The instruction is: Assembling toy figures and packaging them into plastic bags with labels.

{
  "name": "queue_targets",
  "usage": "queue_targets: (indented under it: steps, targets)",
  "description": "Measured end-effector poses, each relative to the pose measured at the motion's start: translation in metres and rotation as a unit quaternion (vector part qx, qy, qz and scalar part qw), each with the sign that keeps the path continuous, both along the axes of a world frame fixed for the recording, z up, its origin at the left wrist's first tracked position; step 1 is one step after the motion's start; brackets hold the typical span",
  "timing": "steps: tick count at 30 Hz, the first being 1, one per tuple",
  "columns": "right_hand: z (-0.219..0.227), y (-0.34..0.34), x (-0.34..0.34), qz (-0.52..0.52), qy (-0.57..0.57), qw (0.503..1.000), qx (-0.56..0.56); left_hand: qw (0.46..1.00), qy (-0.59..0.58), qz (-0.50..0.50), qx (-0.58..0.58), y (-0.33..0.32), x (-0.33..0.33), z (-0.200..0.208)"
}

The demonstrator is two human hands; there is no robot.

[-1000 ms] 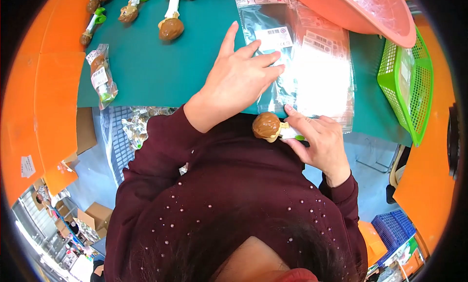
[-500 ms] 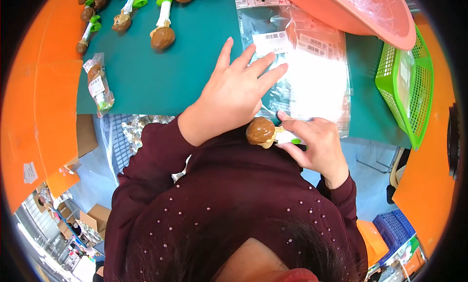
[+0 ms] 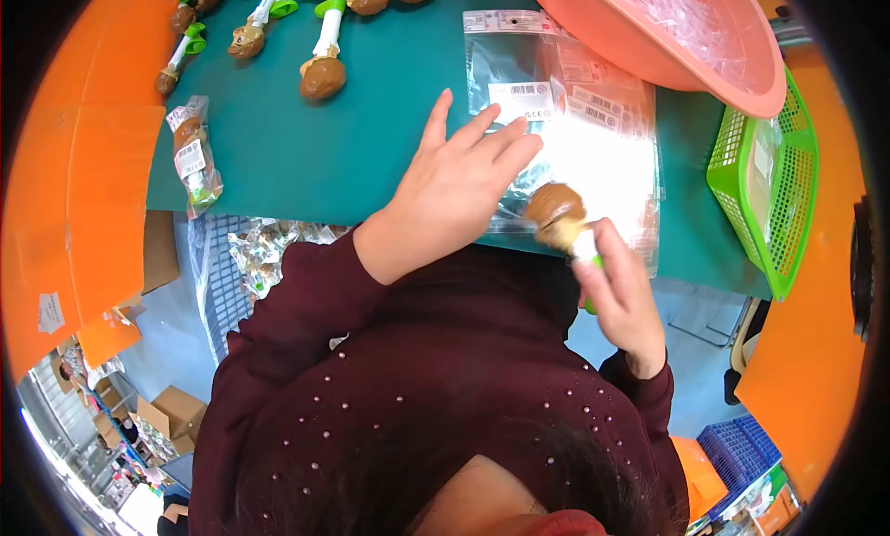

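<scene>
While the right hand (image 3: 627, 299) has its grip wrapped round the toy (image 3: 560, 211) at the near edge of the counter (image 3: 394, 82), the toy's head points forward-left, toward the bag (image 3: 513, 61) under the splayed left hand (image 3: 456, 182).

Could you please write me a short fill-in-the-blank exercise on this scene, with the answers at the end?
1. The right hand holds a toy whose rounded end is coloured ____.
2. The left hand is over clear bags lying on a table whose top is coloured ____.
3. The green basket stands to the ____ of the clear bags.
4. The wrapped toy lies to the ____ of the left hand.

Missing words: brown; green; right; left
</scene>
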State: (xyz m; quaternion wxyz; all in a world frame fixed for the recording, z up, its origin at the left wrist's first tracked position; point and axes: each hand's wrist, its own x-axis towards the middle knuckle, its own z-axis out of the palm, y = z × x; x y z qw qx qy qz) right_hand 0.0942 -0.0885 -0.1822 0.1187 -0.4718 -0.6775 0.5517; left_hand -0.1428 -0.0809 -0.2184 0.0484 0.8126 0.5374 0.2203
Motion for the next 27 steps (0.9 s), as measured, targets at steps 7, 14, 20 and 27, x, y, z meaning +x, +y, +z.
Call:
queue_targets:
  steps: [7, 14, 20, 27]
  targets:
    - [0.015, -0.007, -0.009, 0.004, -0.092, 0.941, 0.324, 0.997, -0.071, -0.004, -0.020, -0.001, -0.009, -0.003]
    - [0.038, -0.010, -0.029, 0.116, -0.246, 0.864, 0.424, 0.991, -0.072, 0.017, -0.110, 0.003, -0.010, 0.020]
    - [0.023, -0.008, -0.058, 0.064, -0.255, 0.916, 0.302, 0.999, -0.017, -0.010, 0.034, -0.013, -0.008, 0.029]
    - [0.011, -0.002, -0.055, 0.030, -0.152, 0.934, 0.322, 0.954, -0.254, 0.107, -0.117, -0.031, -0.020, 0.007]
